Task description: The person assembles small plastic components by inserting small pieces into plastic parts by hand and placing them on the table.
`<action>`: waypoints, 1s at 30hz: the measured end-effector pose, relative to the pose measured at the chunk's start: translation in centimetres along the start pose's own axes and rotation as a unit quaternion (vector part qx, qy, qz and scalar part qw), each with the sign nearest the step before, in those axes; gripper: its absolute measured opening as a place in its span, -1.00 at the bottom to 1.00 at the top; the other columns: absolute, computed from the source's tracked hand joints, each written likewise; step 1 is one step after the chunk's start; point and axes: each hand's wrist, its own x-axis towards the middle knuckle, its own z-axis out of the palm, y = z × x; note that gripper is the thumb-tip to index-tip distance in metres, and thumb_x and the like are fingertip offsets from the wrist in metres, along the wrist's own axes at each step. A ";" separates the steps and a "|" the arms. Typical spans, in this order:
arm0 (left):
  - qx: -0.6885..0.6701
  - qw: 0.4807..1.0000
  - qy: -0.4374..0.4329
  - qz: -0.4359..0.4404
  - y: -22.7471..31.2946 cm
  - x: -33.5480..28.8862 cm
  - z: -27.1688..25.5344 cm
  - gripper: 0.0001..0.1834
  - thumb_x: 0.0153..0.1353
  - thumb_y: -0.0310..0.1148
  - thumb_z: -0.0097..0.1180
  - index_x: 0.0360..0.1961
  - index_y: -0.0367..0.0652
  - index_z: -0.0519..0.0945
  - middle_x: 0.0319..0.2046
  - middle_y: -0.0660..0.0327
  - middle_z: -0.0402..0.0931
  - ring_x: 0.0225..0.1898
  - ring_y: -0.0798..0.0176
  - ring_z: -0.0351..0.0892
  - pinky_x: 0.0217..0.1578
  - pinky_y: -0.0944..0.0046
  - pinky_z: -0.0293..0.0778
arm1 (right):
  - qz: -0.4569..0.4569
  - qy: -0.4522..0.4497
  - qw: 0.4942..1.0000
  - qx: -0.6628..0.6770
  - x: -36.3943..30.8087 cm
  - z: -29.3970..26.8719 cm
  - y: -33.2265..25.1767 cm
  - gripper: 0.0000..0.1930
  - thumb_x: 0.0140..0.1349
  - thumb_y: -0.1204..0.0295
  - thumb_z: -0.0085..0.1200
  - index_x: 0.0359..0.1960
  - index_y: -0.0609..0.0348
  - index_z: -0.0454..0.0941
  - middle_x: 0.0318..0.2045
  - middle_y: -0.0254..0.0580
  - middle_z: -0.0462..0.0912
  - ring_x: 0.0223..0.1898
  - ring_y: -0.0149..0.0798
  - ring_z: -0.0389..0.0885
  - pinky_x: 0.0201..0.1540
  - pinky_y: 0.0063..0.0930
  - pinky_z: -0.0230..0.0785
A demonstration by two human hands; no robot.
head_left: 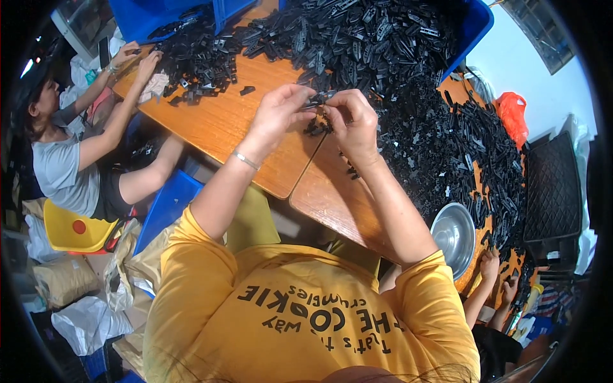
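Between my two hands, above the wooden table [255,153], is a small black plastic part [314,100]. My left hand [281,108] pinches one end of it, with a bracelet on that wrist. The fingers of my right hand [352,118] close on the other end. What exactly the part is, I cannot make out. Just below my fingertips lie a few tiny dark pieces [317,126]. A large heap of long black plastic parts [364,45] spreads beyond my hands, and smaller black pieces [421,153] cover the table to the right.
A metal bowl [454,236] sits by my right forearm. At the left, a person in a grey shirt [70,163] handles black parts. Another person's hand [490,263] works at lower right. Blue bins [472,38] stand at the back; a red bag [512,118] is at right.
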 end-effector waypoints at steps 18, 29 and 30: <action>-0.260 0.955 -0.109 -0.087 -2.6 0.0 -2.6 -0.63 0.50 -0.45 0.10 0.28 -0.26 0.49 0.13 0.04 0.61 0.10 0.14 0.68 0.17 0.06 0.66 | 0.103 -0.064 0.990 0.066 -0.6 0.3 -0.7 -0.88 0.21 0.68 0.32 -0.26 0.29 0.65 -0.29 -0.18 0.64 -0.32 -0.32 0.72 -0.29 -0.49 0.59; -0.234 0.959 -0.136 -0.082 -3.1 -0.5 -2.3 -0.56 0.43 -0.51 0.18 0.31 -0.18 0.50 0.16 0.14 0.60 0.17 0.22 0.63 0.24 0.13 0.58 | 0.113 -0.058 0.986 0.111 -1.2 0.5 -0.8 -0.87 0.23 0.70 0.30 -0.23 0.30 0.65 -0.28 -0.21 0.63 -0.31 -0.38 0.71 -0.28 -0.50 0.58; -0.242 0.960 -0.122 -0.074 -3.2 -0.5 -2.1 -0.56 0.42 -0.52 0.18 0.30 -0.17 0.50 0.15 0.16 0.61 0.16 0.23 0.63 0.24 0.15 0.58 | 0.115 -0.040 0.987 0.103 -1.2 0.6 -1.0 -0.87 0.23 0.69 0.31 -0.23 0.29 0.65 -0.28 -0.22 0.63 -0.32 -0.38 0.70 -0.29 -0.50 0.58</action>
